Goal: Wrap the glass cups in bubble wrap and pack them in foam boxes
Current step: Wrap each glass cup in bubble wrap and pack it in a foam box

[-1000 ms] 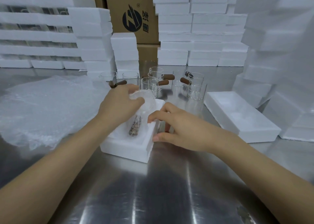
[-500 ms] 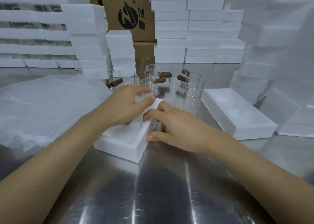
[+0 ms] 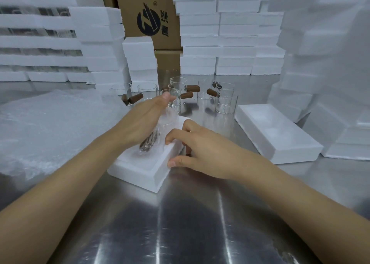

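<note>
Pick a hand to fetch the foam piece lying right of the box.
Right, likely. The right hand holds the right edge of the foam box, nearest the foam piece; the left hand covers the wrapped cup in it.

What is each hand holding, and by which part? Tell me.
The right hand pinches the foam box by its right wall, thumb outside, fingers on the rim. The left hand lies open over the wrapped cup, gripping nothing.

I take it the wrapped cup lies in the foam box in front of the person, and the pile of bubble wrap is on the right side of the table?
Not quite. The head view shows the pile of bubble wrap on the left side of the table, not the right. The wrapped cup does lie in the foam box in front of the person.
</note>
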`<state>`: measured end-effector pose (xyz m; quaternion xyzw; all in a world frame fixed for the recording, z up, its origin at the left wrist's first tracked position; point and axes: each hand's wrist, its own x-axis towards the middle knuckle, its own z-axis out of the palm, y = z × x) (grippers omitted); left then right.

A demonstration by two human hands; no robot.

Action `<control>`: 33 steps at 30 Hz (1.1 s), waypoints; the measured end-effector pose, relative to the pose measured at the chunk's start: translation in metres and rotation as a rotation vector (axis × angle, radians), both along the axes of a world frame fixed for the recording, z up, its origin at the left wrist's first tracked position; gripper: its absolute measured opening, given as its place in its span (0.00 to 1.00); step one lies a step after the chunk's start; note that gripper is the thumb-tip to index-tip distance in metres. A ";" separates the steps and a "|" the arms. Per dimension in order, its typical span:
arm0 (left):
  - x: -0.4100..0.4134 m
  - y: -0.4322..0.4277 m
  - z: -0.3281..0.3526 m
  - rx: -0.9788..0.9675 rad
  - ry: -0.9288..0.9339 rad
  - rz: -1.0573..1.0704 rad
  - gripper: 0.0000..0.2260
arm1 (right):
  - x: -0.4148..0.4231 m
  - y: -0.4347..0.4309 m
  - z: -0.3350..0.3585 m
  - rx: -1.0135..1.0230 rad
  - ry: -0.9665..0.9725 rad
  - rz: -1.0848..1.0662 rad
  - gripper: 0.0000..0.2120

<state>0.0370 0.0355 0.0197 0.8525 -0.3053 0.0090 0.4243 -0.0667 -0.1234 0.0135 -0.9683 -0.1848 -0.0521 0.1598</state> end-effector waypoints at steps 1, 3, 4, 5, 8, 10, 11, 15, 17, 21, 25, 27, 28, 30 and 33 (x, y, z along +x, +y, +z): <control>0.000 -0.001 0.001 -0.001 0.005 0.010 0.31 | 0.000 0.000 0.000 0.002 -0.002 0.000 0.20; 0.001 -0.003 0.002 0.029 0.004 0.026 0.33 | 0.001 0.000 -0.001 0.005 -0.008 -0.002 0.20; 0.002 -0.004 0.004 0.061 0.001 0.034 0.34 | 0.001 0.000 -0.001 0.003 -0.013 -0.002 0.20; 0.003 -0.005 0.005 0.098 -0.002 0.041 0.34 | 0.001 0.000 -0.001 0.000 -0.018 -0.001 0.20; 0.007 -0.008 0.008 0.242 -0.052 0.052 0.36 | 0.002 0.000 -0.002 0.000 -0.021 0.004 0.20; 0.006 -0.012 0.006 0.289 -0.115 0.036 0.41 | 0.002 0.000 -0.003 -0.004 -0.024 0.004 0.21; 0.005 -0.013 0.005 0.259 -0.127 0.020 0.41 | 0.003 -0.001 -0.003 -0.005 -0.027 0.003 0.21; 0.004 -0.008 0.000 -0.007 -0.014 -0.050 0.35 | 0.003 -0.001 -0.005 -0.005 -0.045 0.000 0.21; 0.003 -0.005 -0.001 -0.001 -0.024 -0.095 0.39 | 0.003 -0.001 -0.005 0.001 -0.048 0.002 0.21; 0.007 -0.009 0.002 0.105 0.021 -0.033 0.36 | 0.002 0.001 -0.004 0.013 -0.043 0.001 0.21; 0.010 -0.011 0.003 0.162 0.022 -0.023 0.38 | 0.001 0.003 -0.003 -0.020 -0.065 -0.024 0.22; 0.005 -0.006 0.003 0.038 0.012 -0.051 0.36 | 0.002 0.004 -0.001 -0.063 -0.099 -0.039 0.23; 0.004 -0.002 0.005 -0.049 -0.012 -0.037 0.35 | 0.002 0.004 0.000 -0.089 -0.125 -0.049 0.23; 0.006 0.006 0.009 -0.197 -0.046 0.035 0.35 | 0.001 0.004 0.001 -0.145 -0.199 -0.092 0.24; 0.004 0.013 0.013 -0.214 -0.027 0.089 0.27 | 0.001 -0.001 0.003 -0.196 -0.298 -0.203 0.23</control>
